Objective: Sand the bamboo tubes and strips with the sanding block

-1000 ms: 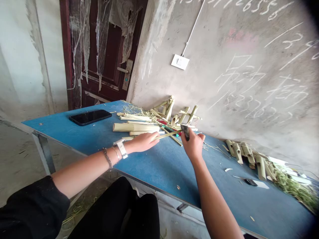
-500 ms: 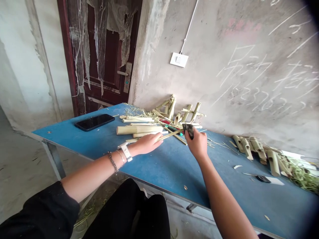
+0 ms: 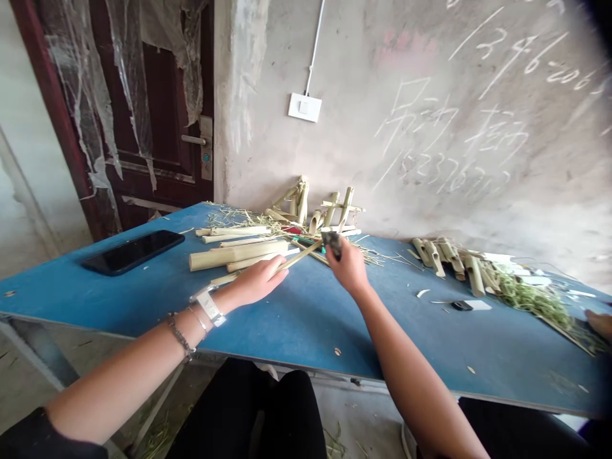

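One strip (image 3: 305, 253) gripped in L hand (image 3: 258, 280), R hand (image 3: 350, 266) gripping (prob.) dk blade (image 3: 330, 241).

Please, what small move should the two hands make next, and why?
Perhaps the left hand should gently draw the thin stick back: it grips the stick, whose far end lies at or near the dark piece held in the right hand.
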